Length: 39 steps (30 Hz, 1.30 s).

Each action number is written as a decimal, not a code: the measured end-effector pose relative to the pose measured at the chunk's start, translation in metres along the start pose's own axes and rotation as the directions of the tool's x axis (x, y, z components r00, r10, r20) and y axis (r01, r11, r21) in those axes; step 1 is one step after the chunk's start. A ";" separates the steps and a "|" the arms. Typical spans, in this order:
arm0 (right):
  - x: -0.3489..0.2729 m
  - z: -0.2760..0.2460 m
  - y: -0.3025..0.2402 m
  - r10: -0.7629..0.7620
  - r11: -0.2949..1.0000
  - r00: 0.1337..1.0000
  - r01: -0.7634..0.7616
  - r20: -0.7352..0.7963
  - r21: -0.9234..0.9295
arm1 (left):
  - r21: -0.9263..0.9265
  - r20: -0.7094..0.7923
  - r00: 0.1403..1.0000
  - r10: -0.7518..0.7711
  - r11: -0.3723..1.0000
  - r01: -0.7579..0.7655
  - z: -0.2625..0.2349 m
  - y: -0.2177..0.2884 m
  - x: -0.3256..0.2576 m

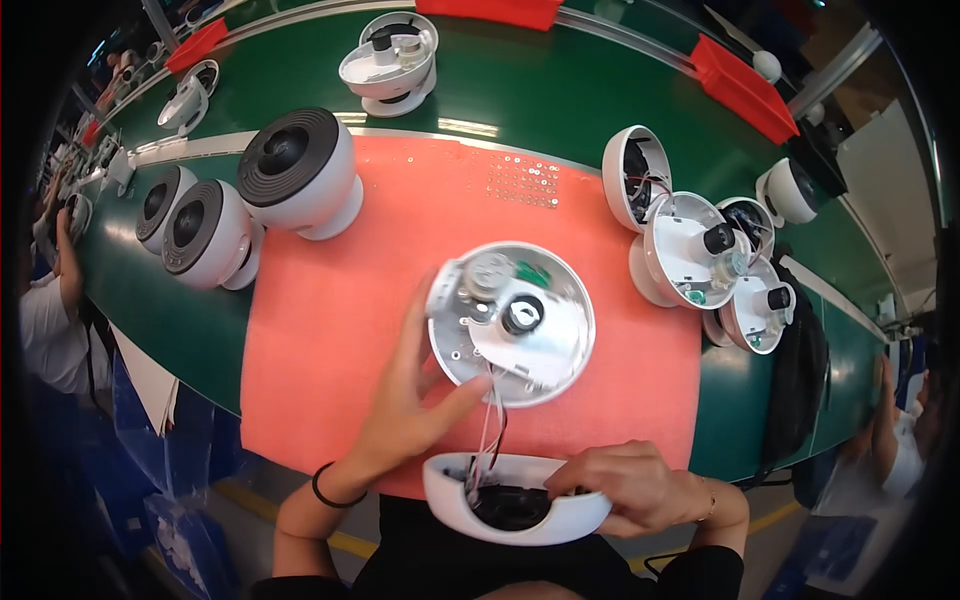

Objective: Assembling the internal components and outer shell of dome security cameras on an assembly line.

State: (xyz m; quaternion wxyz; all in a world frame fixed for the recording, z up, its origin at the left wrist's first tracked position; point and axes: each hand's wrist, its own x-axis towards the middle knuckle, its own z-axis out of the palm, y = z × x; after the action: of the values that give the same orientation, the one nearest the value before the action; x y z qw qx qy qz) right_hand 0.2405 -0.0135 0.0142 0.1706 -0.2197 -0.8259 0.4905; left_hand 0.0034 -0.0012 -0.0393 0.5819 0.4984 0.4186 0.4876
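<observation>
A white round housing point(574, 325) stands tilted up over the pink mat, its open side toward me. Inside it are a black lens, a clear round part and a bit of green circuit board. My left hand point(405, 405) is closed on its left lower rim, thumb in front, the other fingers partly hidden behind. Below, near the mat's front edge, my right hand point(625, 487) grips the right end of a white curved shell point(535, 532) with a dark inside. Thin white, red and black wires point(492, 420) run between housing and shell.
The pink mat point(320, 390) bears rows of small metal pieces point(530, 180). Closed white units with black fronts point(345, 160) stand left; several opened ones point(665, 250) crowd the right. Across the green bench point(540, 75) lie another opened unit point(390, 75) and red trays point(740, 90). Other people sit at both sides.
</observation>
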 end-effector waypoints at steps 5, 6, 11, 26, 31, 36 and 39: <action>0.029 -0.013 -0.002 -0.165 0.986 0.985 0.165 0.049 0.012 | 0.077 0.410 0.902 -0.138 0.990 0.117 -0.041 0.020 0.037; 0.034 -0.018 -0.005 -0.110 0.993 0.991 0.108 0.074 0.039 | 0.077 0.403 0.904 -0.145 0.989 0.124 -0.046 0.023 0.040; 0.035 -0.040 0.000 0.116 0.970 0.993 -0.108 -0.024 0.218 | 0.623 0.531 0.814 0.236 0.542 -0.564 -0.062 0.030 0.033; 0.083 -0.074 0.040 0.618 0.618 0.783 -0.423 -0.076 0.663 | 0.623 0.627 0.734 0.260 0.397 -0.673 -0.076 0.010 0.049; 0.081 -0.075 0.050 0.596 0.716 0.798 -0.479 -0.089 0.507 | 0.628 0.541 0.823 0.173 0.568 -0.532 -0.077 0.017 0.058; 0.085 -0.071 0.052 0.576 0.662 0.817 -0.450 -0.022 0.599 | 0.512 0.334 0.932 0.140 0.803 -0.304 -0.072 0.009 0.053; 0.090 -0.069 0.052 0.531 0.736 0.847 -0.471 0.016 0.487 | 0.591 0.268 0.958 0.100 0.768 -0.246 -0.061 0.016 0.054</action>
State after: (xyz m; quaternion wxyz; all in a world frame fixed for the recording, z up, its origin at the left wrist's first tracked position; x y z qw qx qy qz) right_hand 0.2090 0.1071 0.0058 0.1312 -0.4156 -0.5781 0.6898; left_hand -0.0491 0.0625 -0.0325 0.3813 0.7491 0.4397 0.3165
